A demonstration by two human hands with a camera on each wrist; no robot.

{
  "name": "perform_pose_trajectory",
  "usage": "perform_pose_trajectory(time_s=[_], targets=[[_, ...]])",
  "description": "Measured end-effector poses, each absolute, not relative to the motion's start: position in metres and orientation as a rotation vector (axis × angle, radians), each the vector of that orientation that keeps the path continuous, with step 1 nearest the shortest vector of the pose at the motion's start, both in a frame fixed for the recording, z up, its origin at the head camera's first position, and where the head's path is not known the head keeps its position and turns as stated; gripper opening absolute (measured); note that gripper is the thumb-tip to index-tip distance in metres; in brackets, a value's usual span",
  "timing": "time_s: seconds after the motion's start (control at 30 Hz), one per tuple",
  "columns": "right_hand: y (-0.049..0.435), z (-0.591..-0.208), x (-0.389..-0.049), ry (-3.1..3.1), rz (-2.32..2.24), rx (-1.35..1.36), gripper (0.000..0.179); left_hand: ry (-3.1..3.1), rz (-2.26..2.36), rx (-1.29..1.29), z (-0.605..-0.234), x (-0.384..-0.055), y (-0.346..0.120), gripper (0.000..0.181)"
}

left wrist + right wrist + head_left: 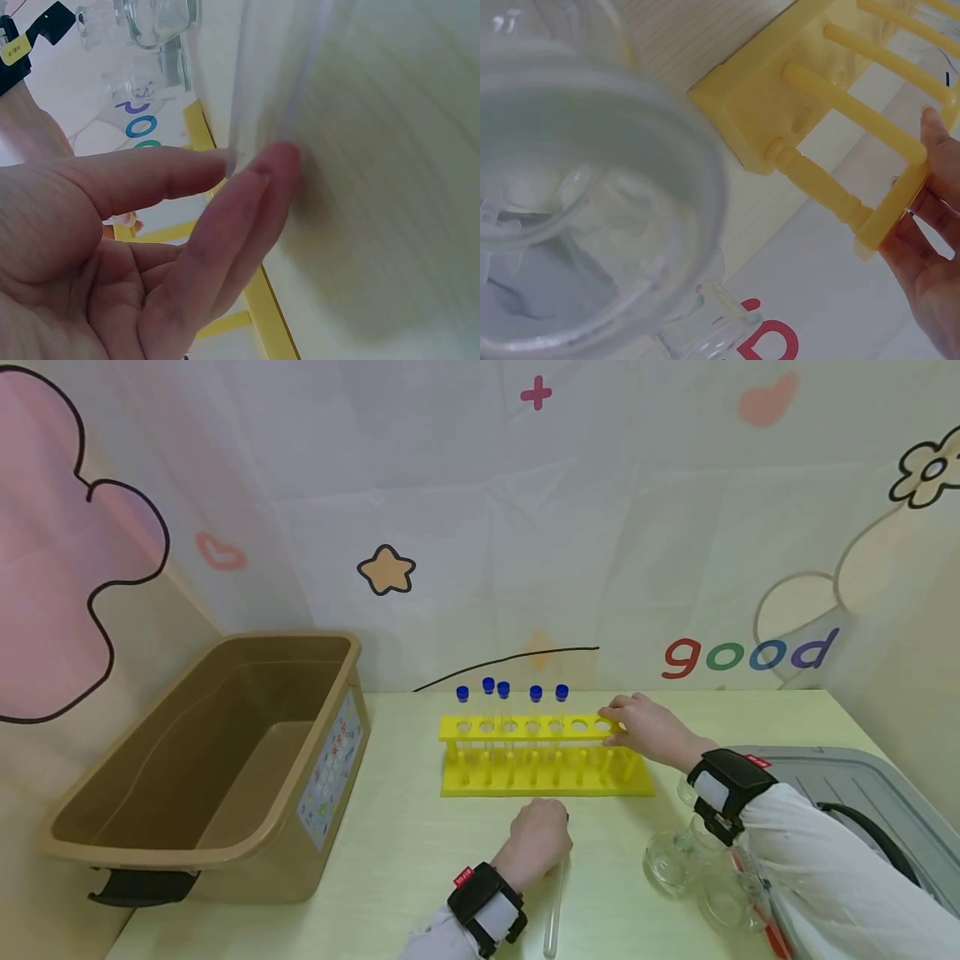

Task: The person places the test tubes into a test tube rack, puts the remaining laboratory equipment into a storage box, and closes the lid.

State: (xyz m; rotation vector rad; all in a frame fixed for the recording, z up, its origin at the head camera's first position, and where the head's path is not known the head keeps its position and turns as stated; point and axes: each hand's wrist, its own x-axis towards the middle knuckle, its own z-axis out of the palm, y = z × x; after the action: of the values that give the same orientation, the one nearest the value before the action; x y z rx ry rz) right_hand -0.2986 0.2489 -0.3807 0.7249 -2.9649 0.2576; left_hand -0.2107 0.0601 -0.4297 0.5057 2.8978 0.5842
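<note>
Near the front of the table my left hand point(536, 839) pinches a clear test tube point(554, 914) between thumb and fingertips; a bit of blue cap shows past the knuckles. In the left wrist view the tube point(277, 67) runs close along the tabletop. Ahead of it stands a yellow test tube rack point(547, 783), with several blue-capped test tubes point(462, 694) upright in its left and middle holes. My right hand point(656, 731) grips the right end of the rack's top bar, thumb on one side and fingers on the other in the right wrist view.
A deep brown bin point(318, 868) stands on the left. Clear glass vessels point(670, 864) cluster under the right forearm, and one looms large in the right wrist view. A grey lid point(806, 764) with a black handle lies at the right. A printed cloth hangs behind the table.
</note>
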Motion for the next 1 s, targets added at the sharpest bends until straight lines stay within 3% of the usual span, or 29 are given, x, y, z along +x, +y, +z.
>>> perform_pose_trajectory(time_s=[0.37,0.6,1.0], targets=[[0.249,-0.383,-0.299,-2.952,0.237,0.745,0.038,2.926,0.585,0.523,-0.421,-0.218,0.058,0.03],[0.25,-0.384,-0.298,-2.959,0.228,0.72,0.039,2.941,0.676,0.545,-0.404,-0.227,0.057,0.041],[0.251,-0.385,-0.3,-2.924,0.228,0.755,0.037,2.927,0.911,0.501,-0.367,-0.237,0.057,0.031]])
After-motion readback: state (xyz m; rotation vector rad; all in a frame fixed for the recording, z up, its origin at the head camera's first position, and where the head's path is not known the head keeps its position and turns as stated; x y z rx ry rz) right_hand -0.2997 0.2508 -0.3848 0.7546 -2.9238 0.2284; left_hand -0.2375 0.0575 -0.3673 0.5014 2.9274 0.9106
